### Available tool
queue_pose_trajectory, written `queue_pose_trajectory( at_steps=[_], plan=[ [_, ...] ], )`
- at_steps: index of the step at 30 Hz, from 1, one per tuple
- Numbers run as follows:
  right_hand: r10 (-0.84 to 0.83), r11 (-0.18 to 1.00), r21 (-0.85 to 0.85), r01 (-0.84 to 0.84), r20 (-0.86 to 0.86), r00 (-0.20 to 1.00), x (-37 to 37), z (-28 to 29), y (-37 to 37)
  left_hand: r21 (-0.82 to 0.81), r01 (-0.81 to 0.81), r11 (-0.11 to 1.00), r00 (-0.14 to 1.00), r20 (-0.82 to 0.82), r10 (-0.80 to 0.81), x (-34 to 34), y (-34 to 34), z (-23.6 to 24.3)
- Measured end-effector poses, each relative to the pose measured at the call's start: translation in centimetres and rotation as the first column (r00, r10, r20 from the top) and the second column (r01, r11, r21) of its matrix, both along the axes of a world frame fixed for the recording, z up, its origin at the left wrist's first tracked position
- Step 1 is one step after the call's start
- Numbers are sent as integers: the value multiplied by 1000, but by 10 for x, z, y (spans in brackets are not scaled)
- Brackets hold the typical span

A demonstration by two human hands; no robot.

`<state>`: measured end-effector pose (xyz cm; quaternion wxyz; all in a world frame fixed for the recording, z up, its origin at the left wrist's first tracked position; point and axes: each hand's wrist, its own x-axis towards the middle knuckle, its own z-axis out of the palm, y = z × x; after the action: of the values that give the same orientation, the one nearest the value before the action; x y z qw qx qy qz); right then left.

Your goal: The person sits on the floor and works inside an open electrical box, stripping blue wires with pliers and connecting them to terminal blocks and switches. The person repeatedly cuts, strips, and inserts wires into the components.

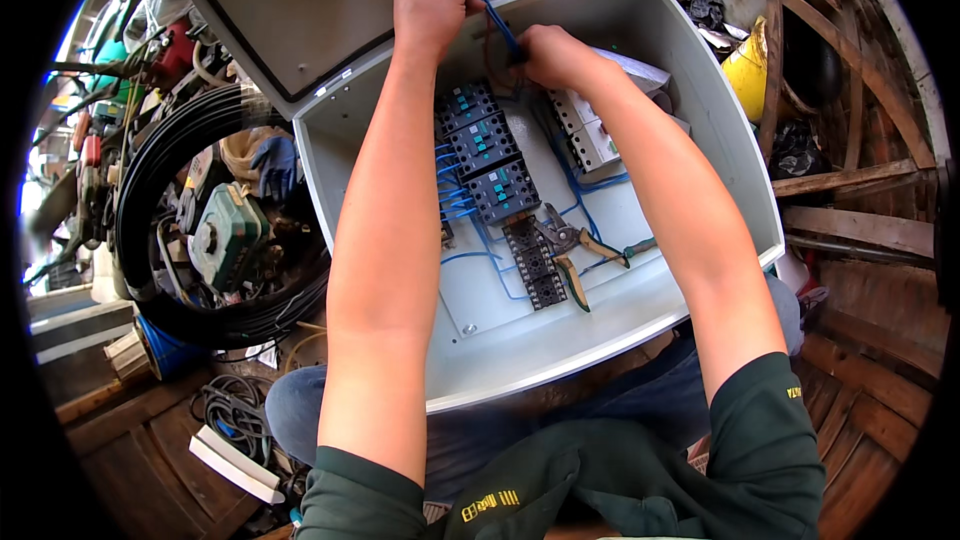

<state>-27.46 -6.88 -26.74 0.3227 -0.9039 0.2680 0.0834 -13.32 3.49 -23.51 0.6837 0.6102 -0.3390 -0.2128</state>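
Near the top, my left hand (435,5) pinches a bundle of blue wires (490,5); my right hand (555,60) is closed on its lower part inside the grey metal enclosure (760,200). Dark contactors (500,190) stand in a column, wired in blue, above black socket bases (540,270). White breakers (595,145) sit at right, partly behind my right arm. A wire stripper (570,275) and a green-handled tool (640,248) lie in the lower part of the enclosure. The open lid (250,0) extends beyond the top edge.
A black cable coil (145,210), a green metal tool body (220,240) and tangled gear crowd the left. Curved wooden strips (870,110) and a yellow sack (745,75) are at right. Coiled grey cable (230,410) lies on the wooden floor (150,465).
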Motion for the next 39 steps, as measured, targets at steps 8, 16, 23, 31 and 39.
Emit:
queue_pose_trajectory(
  at_steps=[8,16,23,31,39],
  plan=[
    [92,899,-437,-44,90,992,11,-29,3,50,25,998,1000,16,-26,14,-1,-11],
    [29,926,-375,27,144,989,12,-32,5,53,-41,998,997,66,37,11,-11,-14],
    [23,933,-360,21,117,993,13,-30,4,127,-245,961,923,334,192,-6,20,-1],
    [6,929,-370,23,79,997,17,-33,4,805,-207,556,885,396,-244,-12,118,-54],
    [20,896,-442,-42,-55,998,26,-40,6,852,323,411,921,-184,-342,27,103,-62]
  ],
)
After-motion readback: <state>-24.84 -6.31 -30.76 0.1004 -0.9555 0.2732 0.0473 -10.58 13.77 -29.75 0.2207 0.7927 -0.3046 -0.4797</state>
